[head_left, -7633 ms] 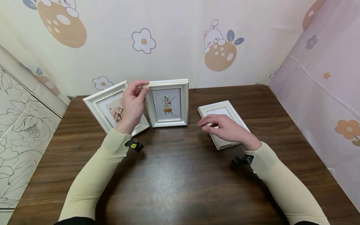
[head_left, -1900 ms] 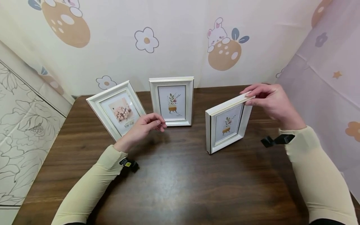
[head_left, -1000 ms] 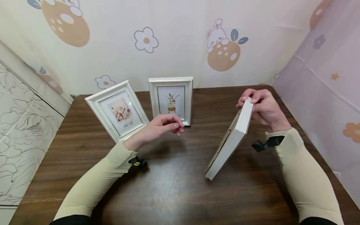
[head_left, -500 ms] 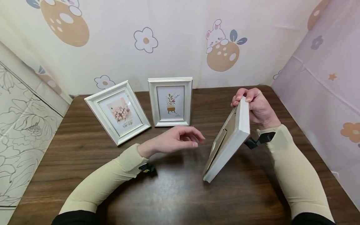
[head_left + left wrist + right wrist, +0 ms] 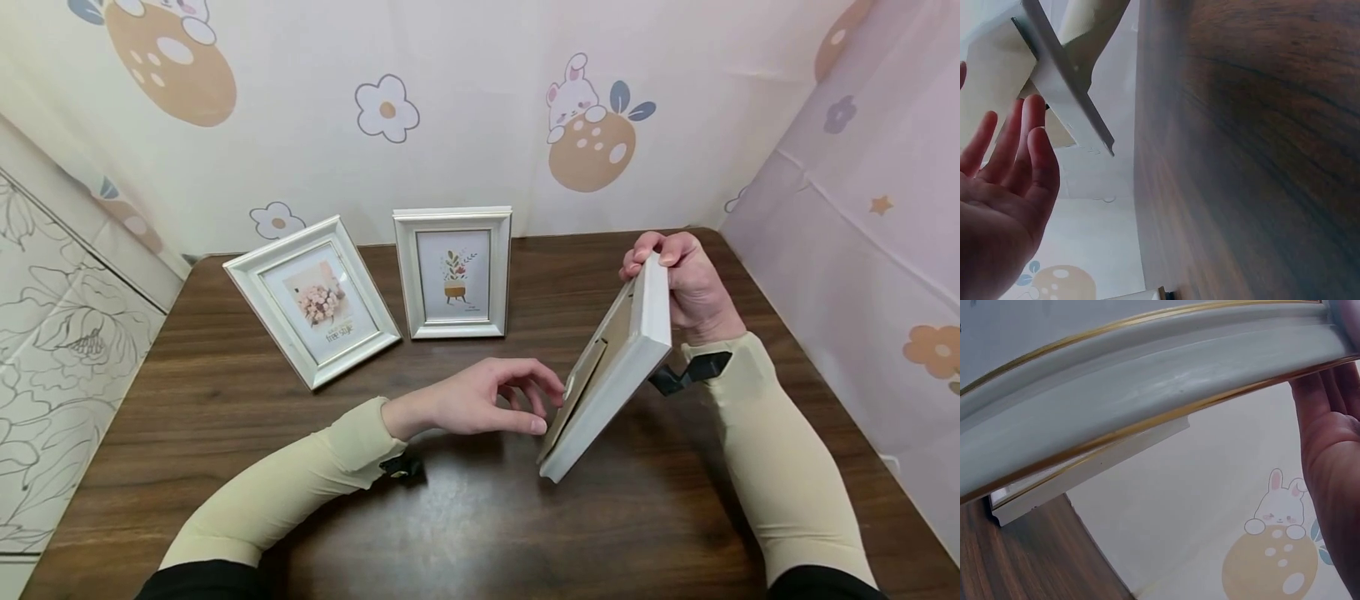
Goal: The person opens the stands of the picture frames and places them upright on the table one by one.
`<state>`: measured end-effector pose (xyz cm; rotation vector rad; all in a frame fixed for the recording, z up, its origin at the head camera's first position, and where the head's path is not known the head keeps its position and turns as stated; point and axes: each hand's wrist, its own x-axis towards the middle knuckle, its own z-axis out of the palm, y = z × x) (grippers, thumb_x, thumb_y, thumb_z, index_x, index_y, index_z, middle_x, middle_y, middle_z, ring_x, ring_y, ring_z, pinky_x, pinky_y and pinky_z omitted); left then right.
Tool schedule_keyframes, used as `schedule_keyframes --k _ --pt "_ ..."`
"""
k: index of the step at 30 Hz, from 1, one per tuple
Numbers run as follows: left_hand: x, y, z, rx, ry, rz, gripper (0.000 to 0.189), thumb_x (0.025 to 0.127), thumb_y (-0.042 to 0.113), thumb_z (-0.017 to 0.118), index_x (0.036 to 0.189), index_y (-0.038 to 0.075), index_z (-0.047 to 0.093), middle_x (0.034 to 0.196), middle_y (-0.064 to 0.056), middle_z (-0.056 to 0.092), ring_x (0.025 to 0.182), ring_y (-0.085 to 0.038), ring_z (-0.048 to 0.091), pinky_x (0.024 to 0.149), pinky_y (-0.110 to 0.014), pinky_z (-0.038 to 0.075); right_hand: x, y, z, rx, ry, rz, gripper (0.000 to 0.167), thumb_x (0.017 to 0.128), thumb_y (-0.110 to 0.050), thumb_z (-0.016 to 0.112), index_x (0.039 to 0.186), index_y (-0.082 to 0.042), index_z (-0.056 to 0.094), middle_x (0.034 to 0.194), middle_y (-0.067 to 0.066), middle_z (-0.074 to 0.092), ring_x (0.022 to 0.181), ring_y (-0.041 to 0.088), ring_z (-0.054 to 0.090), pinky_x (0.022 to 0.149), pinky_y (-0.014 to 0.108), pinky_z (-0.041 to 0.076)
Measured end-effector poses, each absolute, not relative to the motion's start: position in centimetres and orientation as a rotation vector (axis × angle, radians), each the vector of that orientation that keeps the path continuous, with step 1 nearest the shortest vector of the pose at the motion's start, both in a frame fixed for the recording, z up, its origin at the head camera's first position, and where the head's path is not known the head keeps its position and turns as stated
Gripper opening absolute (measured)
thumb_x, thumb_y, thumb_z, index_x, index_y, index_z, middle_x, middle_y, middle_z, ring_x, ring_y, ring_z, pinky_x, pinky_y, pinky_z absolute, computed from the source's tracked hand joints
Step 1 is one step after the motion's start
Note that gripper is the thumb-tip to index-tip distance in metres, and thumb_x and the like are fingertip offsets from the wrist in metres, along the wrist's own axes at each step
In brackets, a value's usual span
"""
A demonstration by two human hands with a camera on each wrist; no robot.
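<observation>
My right hand [image 5: 693,287] grips a white picture frame [image 5: 626,367] by its top end, holding it tilted above the table. Its brown back and the stand flap [image 5: 581,396] face left. Beside that flap is my left hand [image 5: 487,400], fingers loosely bent and holding nothing; whether the fingertips touch the back I cannot tell. In the right wrist view the frame's gold-lined white moulding [image 5: 1147,387] runs across the top. Two more white frames stand upright behind: a tilted one with pink flowers [image 5: 318,304] and one with a potted plant picture [image 5: 453,275].
The dark wooden table [image 5: 465,533] reaches back to a patterned curtain [image 5: 480,100]. Another curtain [image 5: 862,275] closes off the right side, and a flower-line panel [image 5: 75,350] stands at the left.
The right-hand frame, flat on the table at first, has been lifted and turned so its back faces left. My left hand let go of the middle frame and came right to the lifted one.
</observation>
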<state>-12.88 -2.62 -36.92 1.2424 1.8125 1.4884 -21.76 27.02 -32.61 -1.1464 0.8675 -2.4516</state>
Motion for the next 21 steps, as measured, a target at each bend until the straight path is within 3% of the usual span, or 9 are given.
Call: schedule_keyframes --k 9,16,21 --pt "-12.57 -2.31 -37.18 1.196 1.816 1.507 0.042 0.088 0.011 0.076 0.125 0.006 0.057 0.118 -0.013 0.064 0.094 -0.013 0.068 0.073 -0.032 0.057 -21.93 26.83 -32.78 -1.172 0.837 -2.483 0.011 0.085 0.019 0.058 0.085 0.012 0.067 0.097 0.024 0.068 0.092 0.037 0.065 0.087 0.043 0.053" --pt "-12.58 -2.18 -37.2 1.156 1.79 1.546 0.044 0.086 0.008 0.077 0.124 0.001 0.056 0.116 -0.019 0.062 0.093 -0.014 0.068 0.07 -0.035 0.058 -21.98 26.93 -32.9 -1.158 0.862 -2.486 0.011 0.085 0.018 0.059 0.086 0.012 0.068 0.098 0.023 0.068 0.093 0.037 0.064 0.087 0.043 0.052" --pt "-12.51 -2.14 -37.09 1.146 1.785 1.54 0.046 0.085 0.009 0.078 0.124 0.001 0.055 0.116 -0.016 0.062 0.095 -0.017 0.068 0.07 -0.037 0.059 -22.05 26.84 -32.78 -1.15 0.891 -2.473 0.01 0.084 0.017 0.061 0.086 0.011 0.069 0.098 0.022 0.069 0.092 0.037 0.065 0.087 0.043 0.052"
